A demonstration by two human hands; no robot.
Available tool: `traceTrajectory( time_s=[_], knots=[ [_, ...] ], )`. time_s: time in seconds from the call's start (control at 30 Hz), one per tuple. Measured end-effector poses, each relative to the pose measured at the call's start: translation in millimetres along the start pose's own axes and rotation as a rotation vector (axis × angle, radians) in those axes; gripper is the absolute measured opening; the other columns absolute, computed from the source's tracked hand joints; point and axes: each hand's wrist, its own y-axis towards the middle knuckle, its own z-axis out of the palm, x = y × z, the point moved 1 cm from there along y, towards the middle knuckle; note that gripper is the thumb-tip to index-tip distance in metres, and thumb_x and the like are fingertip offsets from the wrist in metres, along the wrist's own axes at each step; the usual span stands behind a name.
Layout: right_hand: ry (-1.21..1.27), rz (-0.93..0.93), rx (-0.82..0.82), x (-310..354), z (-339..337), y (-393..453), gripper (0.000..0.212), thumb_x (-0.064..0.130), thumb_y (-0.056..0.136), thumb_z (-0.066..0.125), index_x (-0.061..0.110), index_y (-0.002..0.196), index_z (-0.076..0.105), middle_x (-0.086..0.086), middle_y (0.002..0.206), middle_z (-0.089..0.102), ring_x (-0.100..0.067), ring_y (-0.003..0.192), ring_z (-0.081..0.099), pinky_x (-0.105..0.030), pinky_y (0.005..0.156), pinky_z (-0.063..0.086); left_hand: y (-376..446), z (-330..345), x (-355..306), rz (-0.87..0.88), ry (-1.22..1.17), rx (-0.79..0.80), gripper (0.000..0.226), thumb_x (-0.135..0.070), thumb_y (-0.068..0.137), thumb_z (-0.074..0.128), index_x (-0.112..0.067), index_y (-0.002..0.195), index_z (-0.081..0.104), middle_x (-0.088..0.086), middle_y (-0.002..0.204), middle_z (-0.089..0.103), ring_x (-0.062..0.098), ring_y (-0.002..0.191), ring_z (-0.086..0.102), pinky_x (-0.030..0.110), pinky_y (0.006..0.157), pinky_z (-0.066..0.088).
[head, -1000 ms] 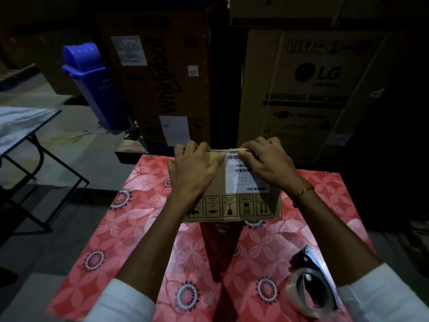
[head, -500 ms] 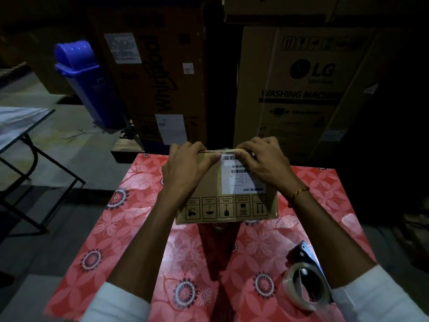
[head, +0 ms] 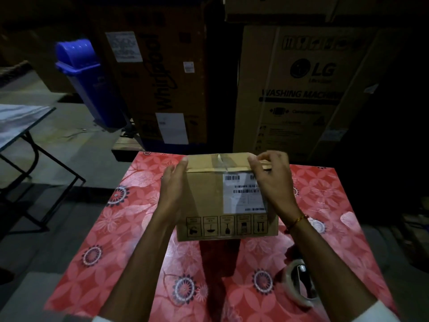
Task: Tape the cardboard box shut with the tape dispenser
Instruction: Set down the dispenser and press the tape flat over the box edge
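A small cardboard box stands on the red floral table, with a white shipping label and handling icons on its near face. A strip of clear tape crosses the seam of its closed top. My left hand lies flat against the box's left side, thumb at the top edge. My right hand is at the top right corner, fingertips curled on the flap edge. The tape dispenser, with its roll of clear tape, lies untouched on the table at the near right, partly hidden by my right forearm.
Large appliance cartons stand right behind the table. A blue bin leans at the back left. A folding table with black legs is on the left, with bare floor between.
Both hands have slid apart off the top seam: the left down onto the box's left side, the right to the top right corner. The taped seam now shows.
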Motion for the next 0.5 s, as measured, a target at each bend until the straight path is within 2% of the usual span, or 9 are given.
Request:
traceTrajectory(
  time_s=[0.07, 0.17, 0.23, 0.27, 0.33, 0.4, 0.47, 0.5],
  knots=[
    [0.09, 0.11, -0.02, -4, -2, -8, 0.036, 0.043, 0.096, 0.062, 0.021, 0.124, 0.054, 0.006, 0.119, 0.05, -0.012, 0.101, 0.058, -0.022, 0.071, 0.048, -7, -2, 3, -0.045, -0.034, 0.042, 0.052, -0.06, 0.08, 0.061, -0.016, 0.108, 0.068, 0.016, 0.105, 0.073, 0.033, 0.092, 0.07, 0.049, 0.082, 0.057],
    [0.226, 0.202, 0.026, -10, -4, -18, 0.048, 0.035, 0.097, 0.063, 0.023, 0.14, 0.045, 0.023, 0.101, 0.05, 0.001, 0.089, 0.058, -0.025, 0.07, 0.05, -12, -8, 7, -0.101, -0.054, 0.11, 0.034, -0.043, 0.089, 0.058, -0.013, 0.104, 0.068, 0.011, 0.087, 0.071, 0.025, 0.076, 0.067, 0.033, 0.068, 0.054],
    [0.24, 0.204, 0.061, -16, -5, -22, 0.048, 0.03, 0.098, 0.063, 0.023, 0.142, 0.046, 0.027, 0.101, 0.046, 0.004, 0.091, 0.055, -0.02, 0.07, 0.047, -14, -11, 11, -0.099, -0.053, 0.128, 0.024, -0.035, 0.091, 0.058, -0.016, 0.102, 0.067, 0.005, 0.083, 0.071, 0.019, 0.072, 0.065, 0.027, 0.06, 0.05],
    [0.238, 0.205, 0.087, -20, -5, -25, 0.048, 0.029, 0.097, 0.063, 0.023, 0.142, 0.046, 0.025, 0.105, 0.048, 0.0, 0.097, 0.057, -0.022, 0.074, 0.048, -14, -13, 15, -0.088, -0.034, 0.129, 0.021, -0.031, 0.092, 0.058, -0.016, 0.103, 0.067, 0.004, 0.086, 0.072, 0.019, 0.075, 0.065, 0.027, 0.061, 0.049],
    [0.227, 0.236, 0.15, -28, -5, -30, 0.051, 0.03, 0.096, 0.064, 0.025, 0.143, 0.046, 0.014, 0.119, 0.053, -0.017, 0.115, 0.058, -0.034, 0.088, 0.053, -16, -16, 24, -0.071, 0.001, 0.156, 0.024, -0.024, 0.093, 0.057, -0.012, 0.113, 0.065, 0.004, 0.095, 0.073, 0.022, 0.088, 0.065, 0.03, 0.068, 0.049],
    [0.169, 0.258, 0.189, -40, -4, -39, 0.056, 0.031, 0.095, 0.066, 0.027, 0.146, 0.044, 0.006, 0.136, 0.051, -0.021, 0.127, 0.052, -0.043, 0.101, 0.05, -15, -18, 40, -0.05, 0.047, 0.181, 0.027, -0.016, 0.094, 0.057, -0.011, 0.12, 0.062, 0.005, 0.104, 0.074, 0.024, 0.097, 0.067, 0.033, 0.077, 0.052],
    [0.079, 0.235, 0.195, -50, 0, -48, 0.061, 0.038, 0.092, 0.069, 0.028, 0.147, 0.044, 0.001, 0.145, 0.044, -0.022, 0.132, 0.048, -0.04, 0.103, 0.046, -16, -19, 56, -0.048, 0.114, 0.189, 0.031, -0.012, 0.094, 0.056, -0.016, 0.125, 0.058, 0.005, 0.113, 0.072, 0.023, 0.103, 0.067, 0.034, 0.082, 0.053],
    [0.041, 0.231, 0.213, -54, 3, -53, 0.067, 0.047, 0.088, 0.071, 0.03, 0.147, 0.043, 0.001, 0.145, 0.041, -0.023, 0.131, 0.048, -0.041, 0.101, 0.048, -18, -18, 64, -0.05, 0.152, 0.194, 0.034, -0.01, 0.094, 0.056, -0.019, 0.127, 0.057, 0.005, 0.116, 0.071, 0.022, 0.105, 0.067, 0.034, 0.083, 0.053]
  ],
)
